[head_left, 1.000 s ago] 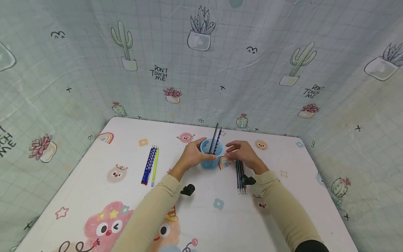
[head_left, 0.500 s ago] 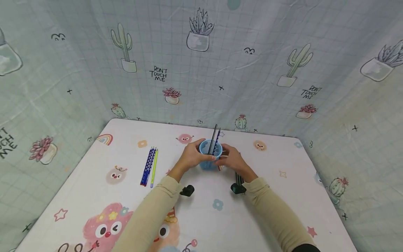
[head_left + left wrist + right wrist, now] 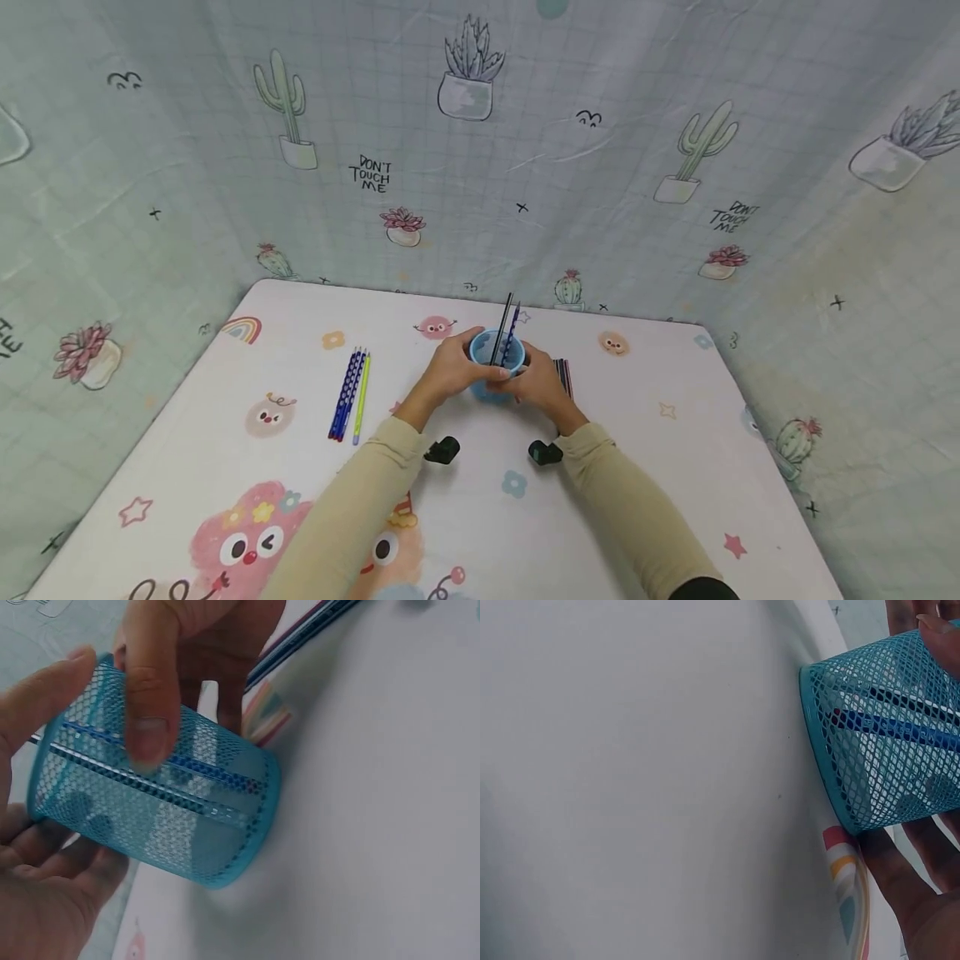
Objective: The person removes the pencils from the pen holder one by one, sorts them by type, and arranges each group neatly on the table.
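Observation:
A light blue mesh pencil cup (image 3: 491,393) stands between my hands. My left hand (image 3: 452,368) grips its left side, thumb across the front near the rim. My right hand (image 3: 538,383) holds the right side, its thumb lying against the mesh in the left wrist view. A black pencil (image 3: 502,323) and a dotted blue pencil (image 3: 512,329) lean inside, their tops rising above the rim. Through the mesh cup (image 3: 885,772) in the right wrist view, their lower ends show near the base.
Left of the cup lie several dotted blue pencils (image 3: 348,398) and one yellow-green pencil (image 3: 362,400). Dark pencils (image 3: 562,377) lie to the right, partly hidden by my right hand and wrist. A cactus-print curtain (image 3: 465,208) hangs behind the white patterned table (image 3: 637,467).
My right hand has moved left from above the dark pencils to the cup and closed round its side. My left hand has kept hold of the cup throughout.

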Demonstrator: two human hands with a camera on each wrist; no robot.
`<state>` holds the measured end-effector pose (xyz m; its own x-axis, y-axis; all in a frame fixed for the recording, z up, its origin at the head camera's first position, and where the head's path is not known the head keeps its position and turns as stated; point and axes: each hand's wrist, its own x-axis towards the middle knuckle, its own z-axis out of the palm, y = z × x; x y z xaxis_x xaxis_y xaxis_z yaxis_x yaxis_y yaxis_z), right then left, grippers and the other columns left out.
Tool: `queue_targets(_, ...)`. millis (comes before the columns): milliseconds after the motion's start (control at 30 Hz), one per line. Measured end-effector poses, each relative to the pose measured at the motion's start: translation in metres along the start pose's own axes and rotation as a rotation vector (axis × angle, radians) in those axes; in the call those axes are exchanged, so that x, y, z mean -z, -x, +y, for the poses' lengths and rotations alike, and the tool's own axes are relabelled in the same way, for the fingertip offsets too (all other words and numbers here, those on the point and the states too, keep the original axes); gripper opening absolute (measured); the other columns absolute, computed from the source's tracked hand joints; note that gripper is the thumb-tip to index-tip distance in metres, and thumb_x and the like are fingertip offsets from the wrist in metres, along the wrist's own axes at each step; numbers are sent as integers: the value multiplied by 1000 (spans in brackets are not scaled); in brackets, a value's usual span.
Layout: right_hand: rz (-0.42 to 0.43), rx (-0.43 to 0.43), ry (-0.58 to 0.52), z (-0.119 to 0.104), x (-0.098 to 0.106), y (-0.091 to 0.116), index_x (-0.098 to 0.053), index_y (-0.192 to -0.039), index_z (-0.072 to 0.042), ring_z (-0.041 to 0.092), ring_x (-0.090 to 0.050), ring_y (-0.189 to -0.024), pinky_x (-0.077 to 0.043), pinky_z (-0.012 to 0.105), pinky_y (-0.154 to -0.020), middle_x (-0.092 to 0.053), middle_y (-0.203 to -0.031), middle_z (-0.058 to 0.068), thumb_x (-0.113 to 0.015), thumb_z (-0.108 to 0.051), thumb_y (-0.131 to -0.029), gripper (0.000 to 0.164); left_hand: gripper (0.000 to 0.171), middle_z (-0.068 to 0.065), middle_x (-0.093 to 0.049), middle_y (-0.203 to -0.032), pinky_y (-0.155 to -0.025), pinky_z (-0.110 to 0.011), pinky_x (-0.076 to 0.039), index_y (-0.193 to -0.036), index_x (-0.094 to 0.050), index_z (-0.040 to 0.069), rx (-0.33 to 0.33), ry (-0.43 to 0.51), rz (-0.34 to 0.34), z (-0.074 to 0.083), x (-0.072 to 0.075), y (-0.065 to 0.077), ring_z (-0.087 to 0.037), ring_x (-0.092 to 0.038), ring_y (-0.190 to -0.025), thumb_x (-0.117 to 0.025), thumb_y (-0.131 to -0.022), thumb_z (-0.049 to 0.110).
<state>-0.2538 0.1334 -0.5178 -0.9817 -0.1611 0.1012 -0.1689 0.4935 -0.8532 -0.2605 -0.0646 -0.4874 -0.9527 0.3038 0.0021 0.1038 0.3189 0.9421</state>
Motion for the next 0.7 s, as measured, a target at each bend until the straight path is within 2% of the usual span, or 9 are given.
queue_targets(133, -9, -15, 10, 0, 0, -1, -67, -133, -17, 16, -64, -85, -56, 27, -72, -76, -119, 5, -97, -31, -71, 71, 95, -16, -56, -154, -117, -52, -48, -156, -47, 5, 10, -126, -26, 9, 6, -3, -32, -57, -139, -90, -80, 41)
queue_targets(200, -19, -14, -6, 1, 0, -2, -67, -131, -16, 16, -63, -72, -56, 28, -64, -77, -113, 7, -98, -30, -71, 68, 92, -16, -54, -156, -118, -52, -47, -155, -47, 4, 13, -163, -14, 16, 9, -4, -34, -56, -142, -88, -83, 43)
queue_targets(267, -28, -17, -23, 0, 0, -3, -67, -130, -15, 17, -61, -63, -56, 29, -58, -76, -111, 9, -98, -28, -71, 68, 81, -15, -58, -153, -117, -51, -49, -151, -53, 4, 0, -157, 41, 24, 11, -6, -34, -58, -140, -85, -86, 41)
queue_targets(367, -43, -37, -37, -1, 0, -4, -64, -133, -13, 18, -59, -53, -55, 32, -52, -74, -112, 11, -99, -29, -70, 74, 56, -14, -68, -140, -110, -48, -55, -140, -65, 5, -31, -79, 162, 37, 12, -9, -33, -66, -130, -80, -93, 30)
queue_targets(467, -47, -63, -38, -2, -1, -5, -63, -136, -12, 17, -60, -55, -56, 32, -54, -72, -117, 10, -99, -31, -70, 78, 35, -12, -76, -125, -104, -45, -59, -128, -74, 6, -46, -16, 250, 46, 7, -13, -30, -72, -119, -76, -96, 22)
queue_targets(567, -42, -61, -38, -1, 1, -5, -64, -135, -13, 17, -61, -59, -56, 31, -57, -72, -119, 8, -99, -31, -70, 75, 27, -11, -79, -118, -101, -45, -60, -121, -77, 6, -26, -6, 268, 50, -4, -19, -28, -74, -114, -74, -97, 18)
queue_targets(700, -44, -42, -50, 0, 3, -6, -65, -135, -14, 15, -61, -64, -55, 29, -60, -72, -121, 8, -98, -29, -71, 73, 27, -10, -79, -118, -103, -45, -59, -121, -78, 6, 8, -22, 260, 51, -17, -28, -28, -74, -115, -74, -97, 16)
